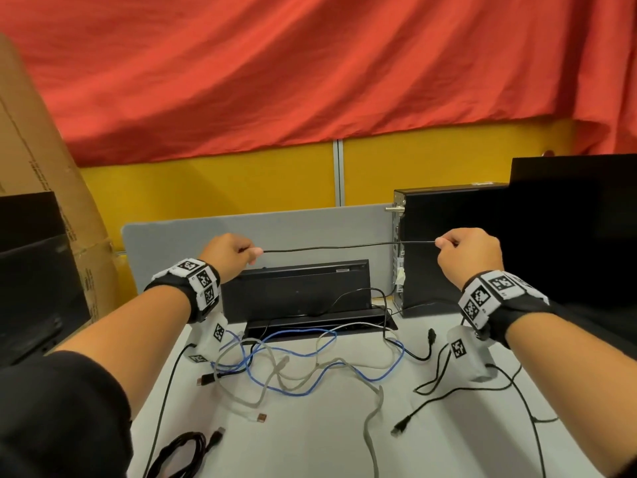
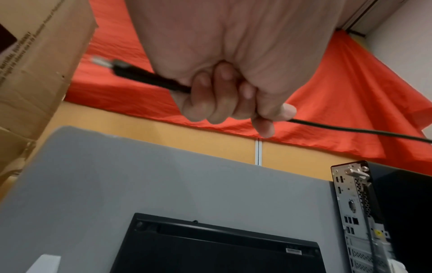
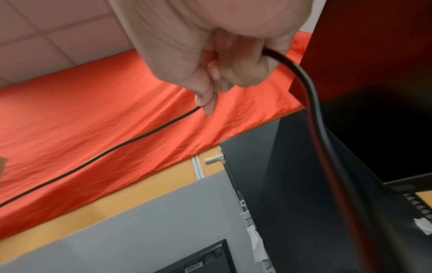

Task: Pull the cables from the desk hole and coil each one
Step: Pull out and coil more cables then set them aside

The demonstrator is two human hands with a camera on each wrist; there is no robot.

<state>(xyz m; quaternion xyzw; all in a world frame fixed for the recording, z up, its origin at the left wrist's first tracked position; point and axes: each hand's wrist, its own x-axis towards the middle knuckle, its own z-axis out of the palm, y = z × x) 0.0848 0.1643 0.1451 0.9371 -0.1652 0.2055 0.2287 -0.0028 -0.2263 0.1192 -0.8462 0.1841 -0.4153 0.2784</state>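
Both hands are raised above the bench, well apart, with a black cable (image 1: 348, 246) stretched nearly level between them. The left hand (image 1: 229, 251) is curled into a fist around the cable; in the left wrist view its fingers (image 2: 210, 99) wrap the cord, with a black plug (image 2: 131, 71) sticking out past the little-finger side and the cord leaving between thumb and forefinger. The right hand (image 1: 470, 253) pinches the cable between thumb and forefinger, and in the right wrist view the cord runs through the curled fingers (image 3: 233, 70) and drops away below the palm.

Under the hands, at the far edge of the bench (image 1: 310, 443), a black hatch (image 1: 296, 291) stands open over the desk hole (image 1: 320, 324). Several cables run out of it and lie tangled on the middle of the bench: a blue cable (image 1: 310, 353), a grey cable (image 1: 374, 408) and a white cable (image 1: 358, 365). More black cord (image 1: 444, 395) lies loose toward the right edge. A coiled black cable (image 1: 182, 453) rests at the near left corner.

A black computer case (image 1: 448, 250) stands at the far right corner, beside a dark monitor (image 1: 572, 236). A grey panel (image 1: 275, 232) runs along the far edge, with a red cloth (image 1: 310, 63) hanging behind it and a cardboard box (image 1: 44, 188) leaning at the far left.
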